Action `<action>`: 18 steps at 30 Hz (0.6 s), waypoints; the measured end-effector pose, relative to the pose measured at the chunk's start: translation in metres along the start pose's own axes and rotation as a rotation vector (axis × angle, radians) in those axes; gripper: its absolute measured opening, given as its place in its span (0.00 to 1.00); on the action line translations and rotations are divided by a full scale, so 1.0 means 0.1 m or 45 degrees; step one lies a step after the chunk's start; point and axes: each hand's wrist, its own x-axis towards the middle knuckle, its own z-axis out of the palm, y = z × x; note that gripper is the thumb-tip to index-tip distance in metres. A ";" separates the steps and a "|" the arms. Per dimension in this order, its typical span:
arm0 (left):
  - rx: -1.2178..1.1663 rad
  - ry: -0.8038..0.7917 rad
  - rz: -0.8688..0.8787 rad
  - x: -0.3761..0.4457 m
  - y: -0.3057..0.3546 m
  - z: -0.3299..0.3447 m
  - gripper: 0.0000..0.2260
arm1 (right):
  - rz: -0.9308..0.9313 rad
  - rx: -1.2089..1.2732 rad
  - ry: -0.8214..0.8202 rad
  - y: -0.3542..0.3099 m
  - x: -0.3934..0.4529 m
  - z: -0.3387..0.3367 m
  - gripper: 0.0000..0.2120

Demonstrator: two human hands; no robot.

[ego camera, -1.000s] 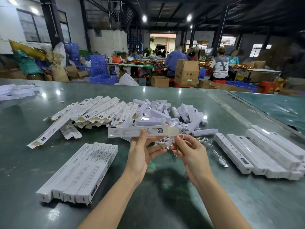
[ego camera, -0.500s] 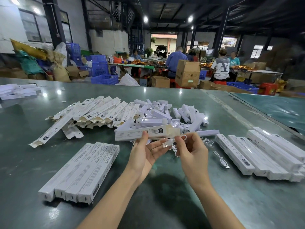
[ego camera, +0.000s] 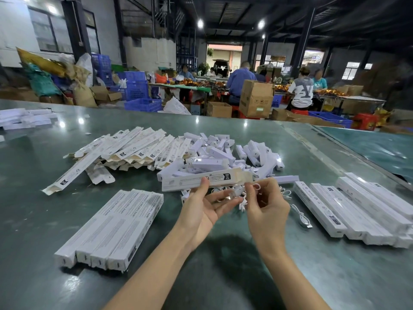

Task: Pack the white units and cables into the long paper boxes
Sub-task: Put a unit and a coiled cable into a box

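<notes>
Left hand [ego camera: 202, 208] palm up above the dark green glossy tabletop [ego camera: 223, 276], thumb clamped on the near face of a long white printed paper box [ego camera: 201, 179], fingers curled beneath it; box held level, crosswise, its open brown-lined flap end pointing right. Right hand [ego camera: 267, 208] just beside that open end, thumb and forefinger pinching a coiled white cable [ego camera: 247, 194], remaining fingers loosely bent. Behind the held box, a heap of short white plastic units [ego camera: 220, 153] on the tabletop. Left of the heap, a fanned spread of flat unfilled paper boxes [ego camera: 125, 151]. Near left, a tidy row of closed long boxes [ego camera: 116, 229] side by side. Right, another row of closed long boxes [ego camera: 357, 209], with a loose white cable [ego camera: 301, 218] lying just beside it.
</notes>
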 end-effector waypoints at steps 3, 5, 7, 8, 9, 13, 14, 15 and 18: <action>-0.069 -0.004 0.027 0.02 0.00 -0.02 0.19 | -0.063 -0.033 -0.022 -0.01 0.00 0.00 0.11; -0.090 0.000 0.041 0.03 0.02 -0.03 0.18 | -0.116 -0.091 -0.033 -0.01 0.01 0.00 0.11; -0.097 0.010 0.063 0.05 0.05 -0.06 0.18 | -0.131 -0.126 -0.086 0.01 0.02 0.00 0.11; -0.100 0.017 0.082 0.06 0.07 -0.07 0.18 | -0.120 -0.137 -0.129 0.03 0.03 0.00 0.10; -0.098 0.023 0.103 0.07 0.10 -0.09 0.18 | -0.103 -0.154 -0.173 0.04 0.03 0.00 0.11; -0.043 0.041 0.152 0.09 0.14 -0.11 0.18 | -0.095 -0.238 -0.250 0.07 0.02 0.01 0.11; -0.031 0.043 0.163 0.10 0.14 -0.11 0.18 | -0.119 -0.255 -0.249 0.07 0.03 0.00 0.11; -0.022 0.043 0.174 0.10 0.14 -0.11 0.18 | -0.157 -0.285 -0.255 0.07 0.03 -0.01 0.10; 0.003 0.036 0.206 0.11 0.16 -0.13 0.17 | -0.245 -0.398 -0.319 0.07 0.04 -0.03 0.06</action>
